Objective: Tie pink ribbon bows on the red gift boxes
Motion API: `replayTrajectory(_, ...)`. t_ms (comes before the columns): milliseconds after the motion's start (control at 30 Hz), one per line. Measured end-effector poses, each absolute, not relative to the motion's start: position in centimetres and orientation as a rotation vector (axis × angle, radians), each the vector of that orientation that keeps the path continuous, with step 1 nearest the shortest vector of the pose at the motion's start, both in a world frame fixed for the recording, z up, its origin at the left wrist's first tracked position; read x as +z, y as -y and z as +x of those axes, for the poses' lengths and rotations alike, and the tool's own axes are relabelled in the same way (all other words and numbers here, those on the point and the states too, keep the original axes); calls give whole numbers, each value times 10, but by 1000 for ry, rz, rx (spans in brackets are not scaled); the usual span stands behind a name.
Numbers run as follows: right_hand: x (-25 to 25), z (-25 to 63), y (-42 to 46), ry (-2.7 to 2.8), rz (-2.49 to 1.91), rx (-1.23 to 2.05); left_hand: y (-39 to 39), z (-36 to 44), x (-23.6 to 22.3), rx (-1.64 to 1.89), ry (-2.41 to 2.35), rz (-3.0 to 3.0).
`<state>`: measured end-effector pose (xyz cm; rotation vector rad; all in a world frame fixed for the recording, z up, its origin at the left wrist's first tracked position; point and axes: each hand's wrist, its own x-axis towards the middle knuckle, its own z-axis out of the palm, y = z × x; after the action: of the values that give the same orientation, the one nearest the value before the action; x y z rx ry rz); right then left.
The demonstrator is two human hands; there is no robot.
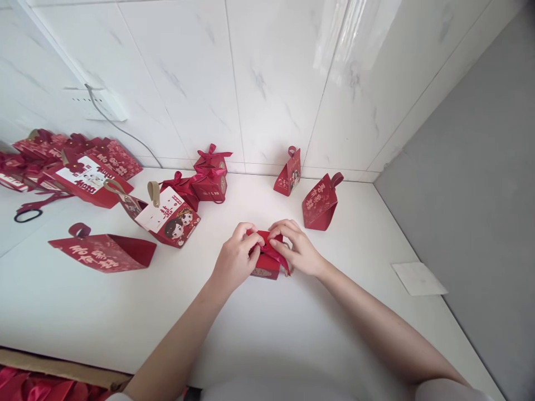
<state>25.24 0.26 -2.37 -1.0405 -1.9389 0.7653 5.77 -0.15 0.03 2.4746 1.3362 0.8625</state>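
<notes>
A red box sits on the table between the left hand and right hand, both curled at its ribbon; whether either pinches it cannot be told. Beyond the right hand stand two handled boxes; beyond the left, ribboned boxes cluster near the wall.

This looks like a small hand-packing spot, perhaps in a home or little workshop; the view is too narrow to say which. A white table stands against marble-veined wall tiles with a power socket and grey cable. Red gift boxes stand about, with scissors and a ribbon-filled carton nearby.
</notes>
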Motion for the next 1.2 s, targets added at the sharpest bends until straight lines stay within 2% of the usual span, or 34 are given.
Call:
replayTrajectory(200, -22, 249, -18, 1833, -1099, 1139, 3, 55, -1, 934, -1282, 2334)
replayTrajectory(533, -5, 252, -23, 1945, -918, 1353, 3, 49, -7, 1107, -1186, 2394)
replayTrajectory(733, -11, 253, -28, 1830, -917, 1505, 3, 44, 0, 954, -1552, 2564)
replayTrajectory(900, -14, 252, -25, 1781, -913, 1474, 3, 41, 2, 823, -1630, 2542)
replayTrajectory(1200, -10, 250, -21, 1864, -908, 1346, 8, 35, 19, 685, -1451, 2242)
